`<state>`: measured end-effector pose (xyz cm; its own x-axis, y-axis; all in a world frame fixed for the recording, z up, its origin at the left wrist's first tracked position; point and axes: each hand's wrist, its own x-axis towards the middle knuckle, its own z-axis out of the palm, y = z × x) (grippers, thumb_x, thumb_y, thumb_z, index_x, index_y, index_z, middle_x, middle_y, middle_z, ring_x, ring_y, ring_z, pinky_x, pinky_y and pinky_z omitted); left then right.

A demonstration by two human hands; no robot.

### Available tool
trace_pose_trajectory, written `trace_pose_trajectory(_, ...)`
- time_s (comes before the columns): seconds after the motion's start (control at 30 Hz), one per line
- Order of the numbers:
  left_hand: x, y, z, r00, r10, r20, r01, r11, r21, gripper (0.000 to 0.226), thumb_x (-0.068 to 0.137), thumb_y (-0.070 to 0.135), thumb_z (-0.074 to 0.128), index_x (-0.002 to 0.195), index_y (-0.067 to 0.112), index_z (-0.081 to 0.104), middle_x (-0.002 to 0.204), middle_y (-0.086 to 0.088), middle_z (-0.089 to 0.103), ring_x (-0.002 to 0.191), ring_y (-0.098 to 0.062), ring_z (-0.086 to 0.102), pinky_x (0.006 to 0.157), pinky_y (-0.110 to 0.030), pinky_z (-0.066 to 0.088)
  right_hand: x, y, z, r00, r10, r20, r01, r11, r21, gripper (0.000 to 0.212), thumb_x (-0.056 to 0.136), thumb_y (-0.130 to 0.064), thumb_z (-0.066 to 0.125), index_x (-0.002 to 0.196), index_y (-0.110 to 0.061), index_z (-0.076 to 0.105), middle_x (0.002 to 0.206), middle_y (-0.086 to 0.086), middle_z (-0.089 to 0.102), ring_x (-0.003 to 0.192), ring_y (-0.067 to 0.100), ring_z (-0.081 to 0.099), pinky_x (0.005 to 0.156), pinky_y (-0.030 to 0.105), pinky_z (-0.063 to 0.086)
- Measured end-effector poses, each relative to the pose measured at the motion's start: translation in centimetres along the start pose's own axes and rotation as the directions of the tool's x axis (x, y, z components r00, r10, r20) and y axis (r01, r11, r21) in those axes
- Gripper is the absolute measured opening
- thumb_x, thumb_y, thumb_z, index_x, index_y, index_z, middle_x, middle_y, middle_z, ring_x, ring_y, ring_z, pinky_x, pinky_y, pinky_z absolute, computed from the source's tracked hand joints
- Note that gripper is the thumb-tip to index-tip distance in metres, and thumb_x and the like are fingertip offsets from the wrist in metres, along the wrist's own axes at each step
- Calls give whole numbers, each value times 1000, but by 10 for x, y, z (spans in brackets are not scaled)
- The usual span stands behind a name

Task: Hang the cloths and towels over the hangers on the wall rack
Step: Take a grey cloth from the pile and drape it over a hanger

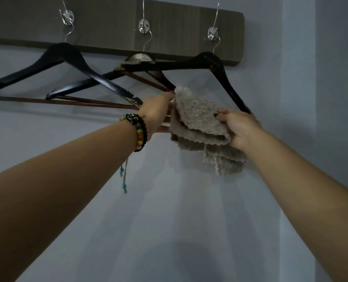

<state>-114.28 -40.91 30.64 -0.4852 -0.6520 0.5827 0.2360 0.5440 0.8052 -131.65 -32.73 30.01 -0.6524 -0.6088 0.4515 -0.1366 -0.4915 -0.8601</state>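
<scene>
Right hand (237,128): the thumb lies on top of the folded grey-beige terry cloth (199,127) and the other fingers curl under its fold, so it pinches the cloth from the right side.
Left hand (158,113): it reaches to the left edge of the cloth; the fingertips are hidden behind the cloth, so I cannot tell surely whether they pinch the cloth, the bar, or both.
Cloth: it is folded in several layers, just under the right-most black wooden hanger (215,66), at the brown lower bar (148,81) of this hanger; one corner hangs below the right hand.
Other hangers: two more black hangers (67,58) hang left of this hanger, both bare.
Rack: the dark wooden wall board (108,23) with metal hooks (212,34) is above the hanger.
Wrist: a beaded bracelet (139,131) is on the left arm.
Step in hand: passing the cloth over the bar, I judge; it is not yet draped.
Next move: probably feed one half over the bar, let it fall evenly on both sides, then release.
</scene>
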Motion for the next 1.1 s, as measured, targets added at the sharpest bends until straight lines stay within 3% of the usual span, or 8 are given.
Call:
trace_pose_trajectory(0.17,7,-8,9,999,-33,12,30,986,165,16,91,22,62,100,9,65,109,-8,66,103,-20,63,84,-36,57,-3,11,-10,998,-21,-54,17,997,-71,27,85,-8,68,110,-1,62,99,18,70,88,31,70,81,52,56)
trace_pose_trajectory(0.33,9,-18,24,996,-82,18,80,994,71,19,88,35,66,90,16,63,108,-2,66,102,-18,61,86,-34,55,0,16,-28,977,-162,-141,124,961,-246,28,79,-10,75,105,-6,67,98,11,71,87,26,69,81,41,58)
trace_pose_trajectory(0.47,12,-20,33,991,-100,90,102,995,-12,24,87,45,63,96,23,61,111,2,67,101,-16,63,84,-36,52,2,16,-40,977,-200,-80,168,940,-298,20,84,-11,70,104,-7,70,93,10,73,82,23,71,79,39,59)
trace_pose_trajectory(0.57,14,-23,42,998,-54,38,52,997,51,22,85,39,68,89,17,65,102,-1,71,91,-15,67,70,-32,55,4,19,-47,977,-206,-50,180,931,-319,16,86,-12,69,101,-9,70,91,8,73,83,24,71,81,41,58)
trace_pose_trajectory(0.77,7,-31,53,977,167,-135,-132,962,240,42,80,32,74,89,-8,68,81,-15,66,74,-23,62,78,-48,57,7,27,-52,973,-213,-84,174,926,-334,5,83,-14,72,86,-16,69,95,8,72,85,22,70,81,39,58)
trace_pose_trajectory(0.9,10,-34,48,965,198,-170,-145,949,281,31,85,31,67,95,1,67,97,-16,70,89,-27,67,79,-45,57,15,19,-52,837,-488,-246,278,768,-577,24,79,-15,71,101,-17,61,98,0,64,91,16,62,80,27,51)
trace_pose_trajectory(1.0,11,-35,38,959,216,-185,-137,920,368,27,92,33,53,107,10,56,107,-11,63,98,-29,61,86,-44,54,13,20,-56,692,-711,-126,413,533,-739,24,81,-13,63,101,-18,51,102,2,53,93,20,56,76,28,45)
trace_pose_trajectory(1.1,14,-39,28,938,283,-201,-151,854,499,31,97,31,46,117,7,49,109,-9,58,95,-25,56,75,-36,51,18,30,-57,727,-686,-35,394,457,-798,34,80,-25,66,107,-17,48,112,3,40,109,26,47,86,35,45)
